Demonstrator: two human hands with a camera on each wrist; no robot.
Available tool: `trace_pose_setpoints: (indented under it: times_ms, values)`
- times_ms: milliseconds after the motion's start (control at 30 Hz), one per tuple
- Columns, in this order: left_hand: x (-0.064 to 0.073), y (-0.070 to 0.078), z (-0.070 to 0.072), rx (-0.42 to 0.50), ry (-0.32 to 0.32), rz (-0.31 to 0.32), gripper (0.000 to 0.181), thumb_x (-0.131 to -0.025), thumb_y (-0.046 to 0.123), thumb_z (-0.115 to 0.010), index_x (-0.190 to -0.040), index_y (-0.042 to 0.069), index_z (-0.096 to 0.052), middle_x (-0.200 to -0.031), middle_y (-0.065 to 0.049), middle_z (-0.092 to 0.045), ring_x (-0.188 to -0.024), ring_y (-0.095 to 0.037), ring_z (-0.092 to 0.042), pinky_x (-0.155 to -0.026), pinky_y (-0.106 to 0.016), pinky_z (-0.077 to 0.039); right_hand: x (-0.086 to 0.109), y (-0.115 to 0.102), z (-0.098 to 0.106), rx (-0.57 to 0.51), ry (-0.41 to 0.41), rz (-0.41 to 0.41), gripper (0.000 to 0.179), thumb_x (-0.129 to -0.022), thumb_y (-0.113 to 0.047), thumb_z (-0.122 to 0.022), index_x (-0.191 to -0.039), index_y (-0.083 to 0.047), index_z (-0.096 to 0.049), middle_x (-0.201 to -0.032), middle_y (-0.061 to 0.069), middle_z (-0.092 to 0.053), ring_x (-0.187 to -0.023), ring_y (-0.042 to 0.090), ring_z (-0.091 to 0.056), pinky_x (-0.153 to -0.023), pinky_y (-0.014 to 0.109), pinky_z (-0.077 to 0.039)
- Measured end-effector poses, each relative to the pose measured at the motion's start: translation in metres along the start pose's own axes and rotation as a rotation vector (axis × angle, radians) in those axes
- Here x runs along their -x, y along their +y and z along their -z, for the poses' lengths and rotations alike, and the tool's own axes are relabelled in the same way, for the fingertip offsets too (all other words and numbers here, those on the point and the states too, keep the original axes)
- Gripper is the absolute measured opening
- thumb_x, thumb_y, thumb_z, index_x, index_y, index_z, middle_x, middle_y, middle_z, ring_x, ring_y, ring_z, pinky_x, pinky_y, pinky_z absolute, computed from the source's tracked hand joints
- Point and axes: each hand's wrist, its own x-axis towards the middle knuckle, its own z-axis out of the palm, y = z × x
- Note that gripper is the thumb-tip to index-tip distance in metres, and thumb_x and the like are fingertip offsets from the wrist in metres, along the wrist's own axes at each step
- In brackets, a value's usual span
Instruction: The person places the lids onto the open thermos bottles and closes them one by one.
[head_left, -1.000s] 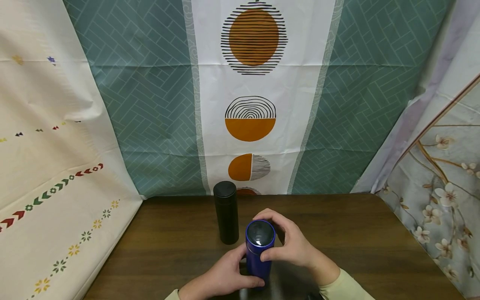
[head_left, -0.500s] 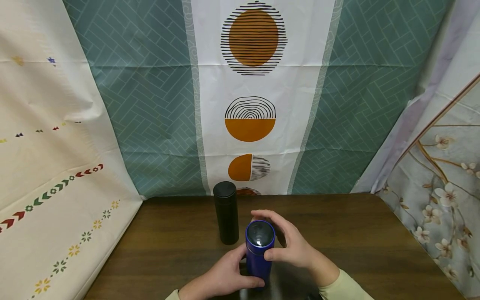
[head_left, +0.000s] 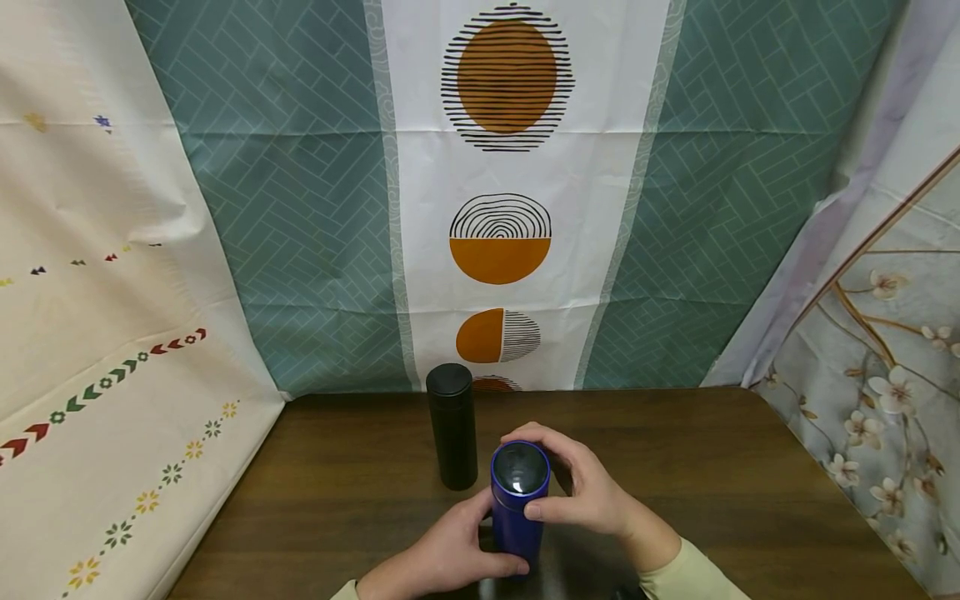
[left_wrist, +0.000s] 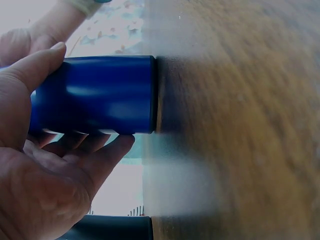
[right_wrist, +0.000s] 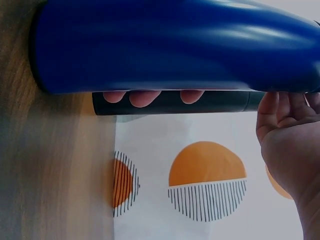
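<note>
Dark wooden table (head_left: pixel 337 492) before patterned cloth (head_left: pixel 322 183). Held near the top by the right hand (head_left: pixel 585 487), with fingers curled in slightly closer than half a second ago, and gripped lower down by the left hand (head_left: pixel 450 546): blue flask (head_left: pixel 517 525). Stands upright on the table, apart from the black flask (head_left: pixel 454 437). Looks smooth and shiny, with glossy dark top ringed in brighter blue.
</note>
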Motion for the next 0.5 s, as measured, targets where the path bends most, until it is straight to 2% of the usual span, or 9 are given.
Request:
trace_pose_setpoints:
  times_ms: [233, 367, 500]
  values:
    - [-0.0004, 0.0006, -0.0003, -0.002, 0.004, -0.007, 0.075, -0.094, 0.035, -0.093, -0.158, 0.034, -0.055, -0.147, 0.011, -0.068, -0.136, -0.014, -0.063, -0.115, -0.037, -0.051, 0.0001, 0.0016, -0.001, 0.034, 0.052, 0.018, 0.069, -0.09, -0.011, -0.091, -0.147, 0.001, -0.056, -0.132, 0.024, -0.064, -0.119, 0.038, -0.063, -0.11, 0.045, -0.051]
    - [-0.0002, 0.0005, -0.0006, -0.006, 0.007, -0.008, 0.076, -0.093, 0.035, -0.093, -0.158, 0.033, -0.055, -0.147, 0.011, -0.068, -0.136, -0.014, -0.064, -0.114, -0.037, -0.051, 0.0005, 0.0005, -0.0015, 0.039, 0.071, -0.003, 0.071, -0.086, -0.011, -0.094, -0.146, 0.0, -0.057, -0.133, 0.023, -0.064, -0.119, 0.038, -0.062, -0.111, 0.044, -0.05]
    - [-0.0005, 0.0008, -0.0007, -0.008, 0.011, -0.008, 0.076, -0.093, 0.035, -0.094, -0.158, 0.034, -0.055, -0.147, 0.011, -0.069, -0.135, -0.013, -0.064, -0.114, -0.037, -0.051, 0.0007, 0.0, -0.0021, 0.028, 0.084, -0.024, 0.071, -0.088, -0.018, -0.096, -0.144, -0.001, -0.056, -0.133, 0.024, -0.062, -0.118, 0.039, -0.061, -0.11, 0.044, -0.05]
